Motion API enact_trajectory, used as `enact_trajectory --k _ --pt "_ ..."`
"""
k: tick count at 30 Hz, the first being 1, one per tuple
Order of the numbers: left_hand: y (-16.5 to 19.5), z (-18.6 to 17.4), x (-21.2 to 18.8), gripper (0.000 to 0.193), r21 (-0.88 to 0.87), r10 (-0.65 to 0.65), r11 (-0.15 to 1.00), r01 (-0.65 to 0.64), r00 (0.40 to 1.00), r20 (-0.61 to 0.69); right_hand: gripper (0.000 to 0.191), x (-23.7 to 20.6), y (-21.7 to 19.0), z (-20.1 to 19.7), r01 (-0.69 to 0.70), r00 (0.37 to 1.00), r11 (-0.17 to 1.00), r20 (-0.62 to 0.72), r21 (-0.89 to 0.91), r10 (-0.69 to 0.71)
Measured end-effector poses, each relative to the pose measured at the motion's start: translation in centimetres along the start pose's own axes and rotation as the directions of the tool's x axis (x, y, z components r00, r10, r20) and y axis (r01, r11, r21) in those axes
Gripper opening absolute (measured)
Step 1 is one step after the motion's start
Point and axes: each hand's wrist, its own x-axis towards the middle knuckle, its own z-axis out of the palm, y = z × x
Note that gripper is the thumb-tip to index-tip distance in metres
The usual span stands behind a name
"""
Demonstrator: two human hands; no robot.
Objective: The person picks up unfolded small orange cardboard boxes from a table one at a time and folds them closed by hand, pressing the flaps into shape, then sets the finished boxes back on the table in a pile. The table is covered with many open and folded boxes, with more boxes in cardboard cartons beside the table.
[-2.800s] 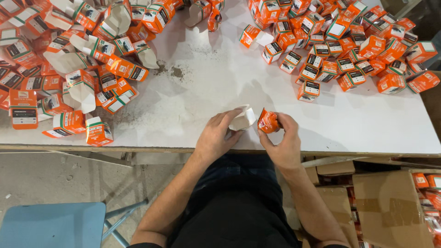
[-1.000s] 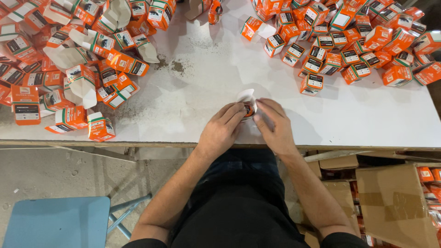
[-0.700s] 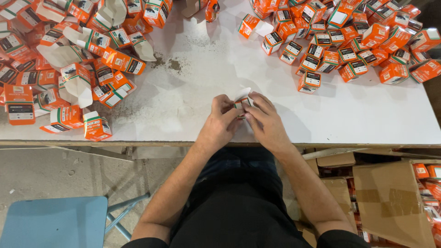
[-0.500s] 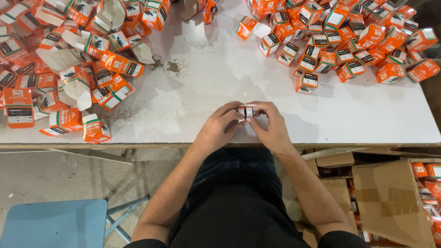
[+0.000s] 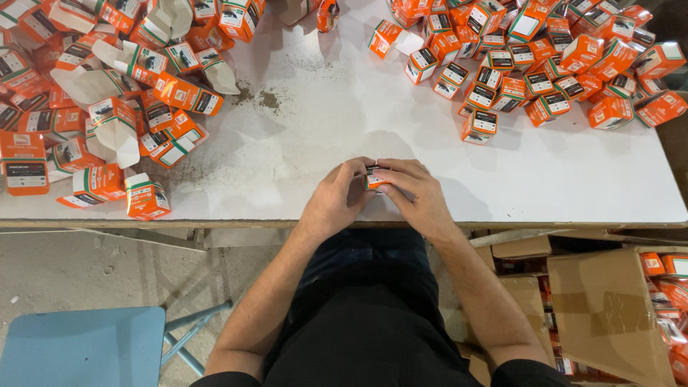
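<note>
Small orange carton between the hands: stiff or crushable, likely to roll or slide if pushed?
The small orange carton is probably light and crushable: it looks like thin folded card, like the unfolded flat ones on the left. Unlikely to roll, given its boxy shape. The left hand and right hand enclose it easily, so a gentle grip likely suffices.

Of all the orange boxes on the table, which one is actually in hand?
The small orange box at the near table edge, pinched between the left hand and right hand. All the other boxes lie untouched in the left pile and right pile.
</note>
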Motion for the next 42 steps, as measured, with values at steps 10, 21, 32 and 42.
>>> enact_trajectory --k 10,21,32,42 --pt "0.6 -0.4 0.2 0.033 0.085 0.054 0.995 -0.055 0.998 0.017 0.025 0.1 -0.6 0.2 0.111 0.994 0.985 0.025 -0.129 -0.108" --pt "0.7 -0.9 -0.3 0.043 0.539 0.258 0.802 -0.258 0.963 0.077 0.03 1.3 1.1 -0.7 0.404 0.913 0.733 0.197 -0.547 -0.356" --pt "-6.7 -1.9 20.3 0.068 0.675 0.249 0.692 -0.257 0.962 0.111 0.036 12.8 12.8 -5.8 0.249 0.967 0.595 0.23 -0.764 -0.11" --pt "-7.3 1.4 24.5 0.05 0.813 -0.134 0.573 -0.108 0.966 0.222 0.044 13.8 11.2 -7.7 0.16 0.987 0.732 0.102 -0.663 -0.124"
